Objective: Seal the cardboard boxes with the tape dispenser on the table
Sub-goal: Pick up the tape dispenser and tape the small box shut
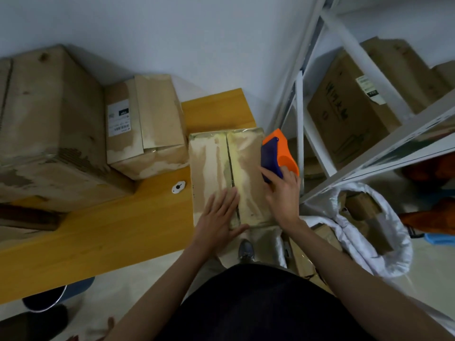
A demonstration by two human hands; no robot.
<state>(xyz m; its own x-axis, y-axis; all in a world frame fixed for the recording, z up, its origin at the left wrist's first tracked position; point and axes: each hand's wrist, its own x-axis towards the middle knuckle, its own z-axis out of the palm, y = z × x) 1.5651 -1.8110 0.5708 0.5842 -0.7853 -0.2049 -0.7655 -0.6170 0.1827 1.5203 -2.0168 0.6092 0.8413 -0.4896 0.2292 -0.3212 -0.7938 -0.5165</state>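
At the desk's (103, 232) right end, the cardboard box (229, 175) you are sealing lies with its centre seam running away from you, its near end overhanging the front edge. Your left hand (218, 223) lies flat, fingers straight across the near flaps, apparently to pin them shut and steady the box. Your right hand (283, 195) grips the orange-and-blue tape dispenser (277, 153), fingers curled round its handle, held at the box's right edge, off the seam. Two more boxes (145, 124) crowd the desk's back-left corner, against the wall.
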